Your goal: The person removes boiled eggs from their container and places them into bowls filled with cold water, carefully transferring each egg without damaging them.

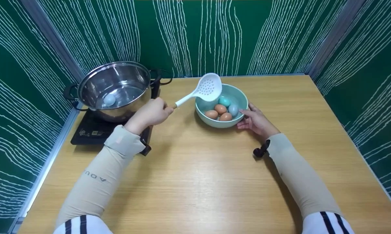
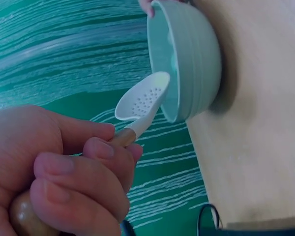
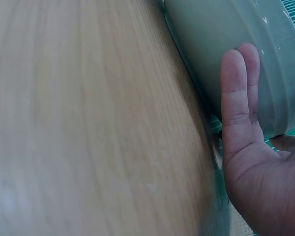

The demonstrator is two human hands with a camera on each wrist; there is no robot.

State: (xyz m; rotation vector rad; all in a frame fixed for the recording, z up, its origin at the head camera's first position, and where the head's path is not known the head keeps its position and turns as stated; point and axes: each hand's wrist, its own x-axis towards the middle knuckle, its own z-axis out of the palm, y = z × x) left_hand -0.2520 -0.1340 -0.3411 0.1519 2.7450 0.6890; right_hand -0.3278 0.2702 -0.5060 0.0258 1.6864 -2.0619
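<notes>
My left hand grips the wooden handle of a white slotted spoon. The spoon's perforated head is bare and hangs over the left rim of a pale green bowl. In the bowl lie three brown eggs, a turquoise egg and a light blue egg. At the bowl's right side, my right hand holds it by the rim, one digit over the edge. Two straight fingers lie along the outer wall in the right wrist view.
A steel pot with black handles stands on a black induction cooker at the left. One pale blue egg lies inside it. Green walls with white streaks border the wooden table at the back and sides.
</notes>
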